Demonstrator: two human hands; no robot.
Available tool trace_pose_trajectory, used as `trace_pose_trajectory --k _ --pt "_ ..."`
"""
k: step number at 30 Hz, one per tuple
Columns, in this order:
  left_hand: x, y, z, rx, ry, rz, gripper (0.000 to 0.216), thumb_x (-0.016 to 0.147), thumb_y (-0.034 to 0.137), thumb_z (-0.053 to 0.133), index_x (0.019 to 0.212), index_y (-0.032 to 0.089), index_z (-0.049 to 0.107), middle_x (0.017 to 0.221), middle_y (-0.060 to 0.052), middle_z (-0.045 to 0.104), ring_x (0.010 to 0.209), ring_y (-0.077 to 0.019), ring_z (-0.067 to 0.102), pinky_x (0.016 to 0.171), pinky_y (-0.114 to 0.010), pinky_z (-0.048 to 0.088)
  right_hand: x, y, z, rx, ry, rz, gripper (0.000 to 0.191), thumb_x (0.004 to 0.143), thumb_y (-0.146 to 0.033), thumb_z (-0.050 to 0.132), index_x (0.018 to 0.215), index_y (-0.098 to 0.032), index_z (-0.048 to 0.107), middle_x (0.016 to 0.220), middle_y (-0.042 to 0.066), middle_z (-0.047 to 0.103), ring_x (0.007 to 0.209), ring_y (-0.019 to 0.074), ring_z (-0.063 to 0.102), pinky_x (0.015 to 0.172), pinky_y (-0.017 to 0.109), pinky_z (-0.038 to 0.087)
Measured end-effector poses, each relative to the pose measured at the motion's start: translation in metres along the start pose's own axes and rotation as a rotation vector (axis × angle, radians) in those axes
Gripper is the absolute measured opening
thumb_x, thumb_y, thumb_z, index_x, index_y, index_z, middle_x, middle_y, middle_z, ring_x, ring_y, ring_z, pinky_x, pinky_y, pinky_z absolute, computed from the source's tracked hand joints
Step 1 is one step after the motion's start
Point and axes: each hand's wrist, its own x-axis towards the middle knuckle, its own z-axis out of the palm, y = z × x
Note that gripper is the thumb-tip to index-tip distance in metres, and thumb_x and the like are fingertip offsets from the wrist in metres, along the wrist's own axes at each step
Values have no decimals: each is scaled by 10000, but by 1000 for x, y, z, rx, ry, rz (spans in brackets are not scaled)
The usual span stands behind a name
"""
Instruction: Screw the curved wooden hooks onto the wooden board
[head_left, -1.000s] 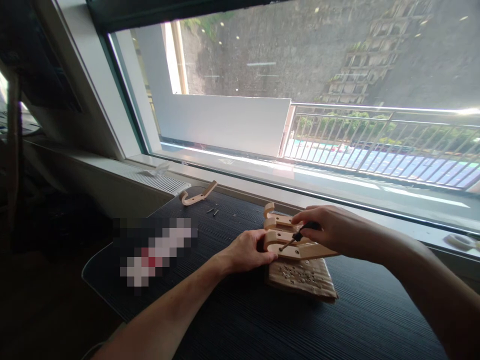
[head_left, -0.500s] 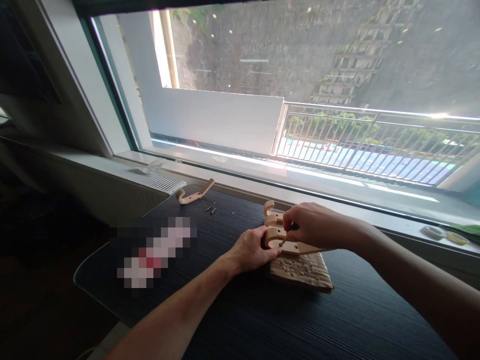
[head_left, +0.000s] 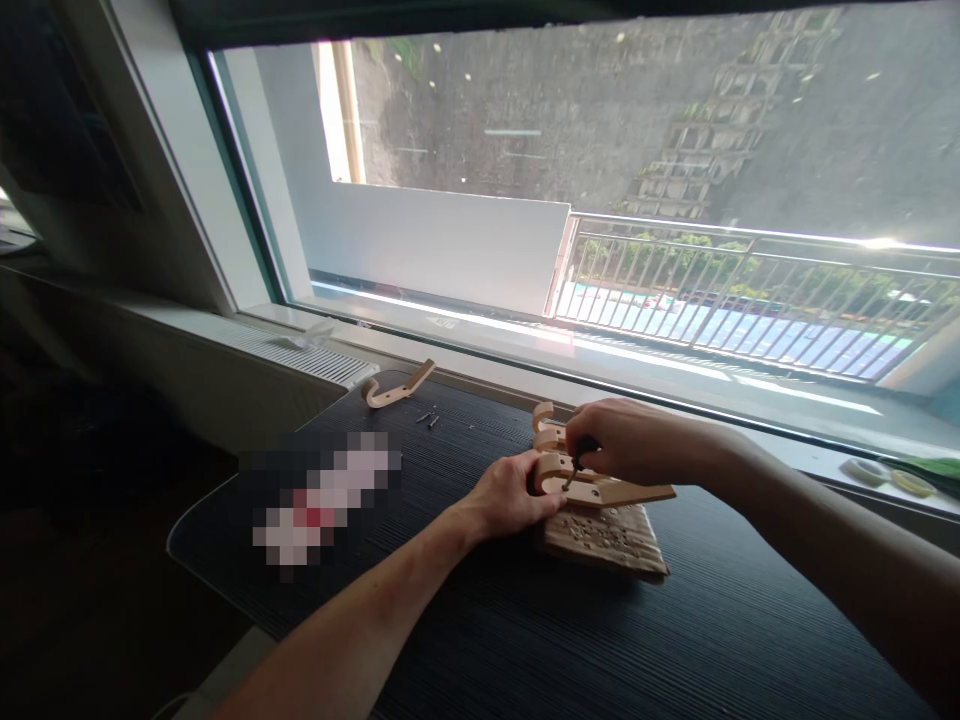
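Several light wooden hooks (head_left: 600, 491) lie stacked side by side on a piece of brown cardboard (head_left: 607, 535) on the dark table (head_left: 525, 640). My left hand (head_left: 510, 497) presses against the curved near end of the front hook and steadies it. My right hand (head_left: 626, 442) grips a small black-handled screwdriver (head_left: 579, 462), its tip set into a hole in the front hook. The rear hooks are partly hidden behind my right hand.
A single wooden hook (head_left: 394, 388) lies at the table's far left corner, with loose screws (head_left: 429, 419) beside it. A blurred-out object (head_left: 322, 500) lies left of my left arm. A window sill (head_left: 675, 400) and large window run behind the table.
My right hand has drawn in closer over the hooks, with the screwdriver standing steeper in the front hook. My left hand keeps its hold. The view has shifted slightly.
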Motion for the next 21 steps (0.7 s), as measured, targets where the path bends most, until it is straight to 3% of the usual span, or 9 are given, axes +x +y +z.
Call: trace_pose_trajectory --k 11,14,18,21 --pt "-1 1 -1 29 3 -15 365 678 393 624 965 168 605 822 -22 647 709 -154 587 663 -248 460 -3 3 1 -118 5 209 295 747 -425 475 892 -231 644 828 57 658 749 203 571 606 277 347" --pt "-1 2 -1 27 7 -8 350 683 389 617 956 169 604 812 -20 642 704 -153 585 663 -250 457 -9 4 -3 -25 -37 165 312 714 -371 528 980 -236 619 838 40 652 712 173 563 581 247 348" --pt "-2 2 -1 19 -1 -5 364 694 400 607 985 181 597 833 -21 645 725 -160 592 674 -257 459 -9 4 -4 24 -1 32 193 735 -242 477 831 -211 640 765 21 634 660 129 534 570 225 329" --pt "-2 3 -1 13 0 -5 381 692 392 610 1008 180 593 850 -24 650 739 -162 596 685 -258 460 -6 4 1 10 38 26 181 750 -256 471 787 -199 638 729 26 626 647 123 522 570 225 315"
